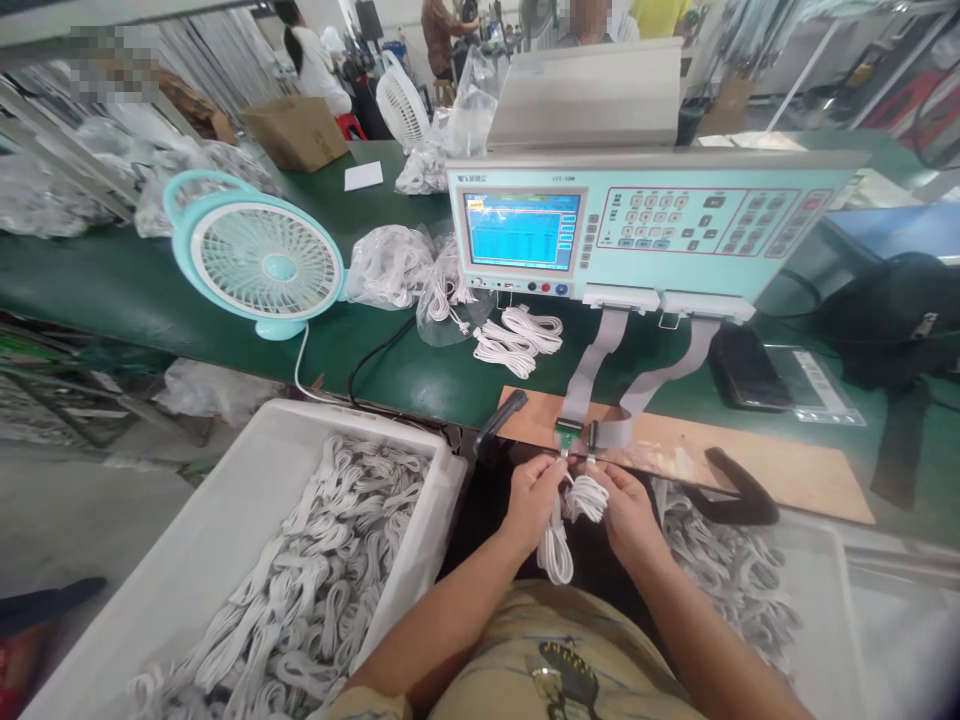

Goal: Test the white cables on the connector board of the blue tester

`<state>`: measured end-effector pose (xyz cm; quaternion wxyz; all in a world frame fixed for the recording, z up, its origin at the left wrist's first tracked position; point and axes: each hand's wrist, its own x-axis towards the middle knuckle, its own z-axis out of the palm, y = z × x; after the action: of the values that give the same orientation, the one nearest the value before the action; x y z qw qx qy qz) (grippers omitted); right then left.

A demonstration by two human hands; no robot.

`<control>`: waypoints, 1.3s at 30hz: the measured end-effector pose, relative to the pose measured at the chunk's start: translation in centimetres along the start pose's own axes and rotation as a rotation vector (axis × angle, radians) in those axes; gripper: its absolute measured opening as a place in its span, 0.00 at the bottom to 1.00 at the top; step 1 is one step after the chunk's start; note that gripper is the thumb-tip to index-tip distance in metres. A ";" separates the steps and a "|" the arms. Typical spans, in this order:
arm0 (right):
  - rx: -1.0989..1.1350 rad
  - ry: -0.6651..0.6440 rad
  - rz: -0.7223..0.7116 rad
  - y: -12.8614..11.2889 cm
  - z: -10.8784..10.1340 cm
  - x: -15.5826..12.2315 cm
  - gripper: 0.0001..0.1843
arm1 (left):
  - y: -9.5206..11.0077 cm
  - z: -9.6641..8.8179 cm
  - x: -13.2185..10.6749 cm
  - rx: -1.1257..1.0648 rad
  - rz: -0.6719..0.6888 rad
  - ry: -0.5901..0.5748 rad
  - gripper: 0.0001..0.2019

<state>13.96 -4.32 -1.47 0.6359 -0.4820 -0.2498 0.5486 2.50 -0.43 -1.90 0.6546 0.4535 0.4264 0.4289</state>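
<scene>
A coiled white cable [555, 550] hangs below my hands, its bundle split into two loops. My left hand [535, 492] pinches one end of it at the small green connector board [568, 440]. With fingers closed, my right hand [624, 505] grips the other end at the second connector, just to the right. Grey ribbon cables [592, 368] run from both connectors up to a light-blue cable tester [525, 178] with a lit screen [523, 230]. Whether the plugs are fully seated is hidden by my fingers.
A wooden board [780, 480] with black clamps [739, 485] lies along the table edge. White bins of coiled cables stand at left [442, 470] and right [836, 560]. A blue fan [259, 255], bagged cables [394, 262], loose coils [517, 338] and a phone [750, 370] sit on the green table.
</scene>
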 end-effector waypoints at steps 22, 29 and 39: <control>-0.048 -0.030 -0.043 0.7 -0.5 0.7 0.16 | 0.6 0.7 1.4 -0.019 -0.045 -0.035 0.18; -0.050 -0.020 -0.053 0.9 -0.4 0.9 0.14 | 0.8 0.9 1.3 -0.017 -0.041 -0.016 0.17; -0.078 0.003 -0.056 0.1 0.2 0.2 0.17 | 0.5 0.8 0.4 0.010 -0.127 -0.005 0.12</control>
<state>13.73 -4.09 -1.53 0.6323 -0.5001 -0.2833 0.5195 3.31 -0.13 -1.32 0.6794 0.4299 0.4547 0.3832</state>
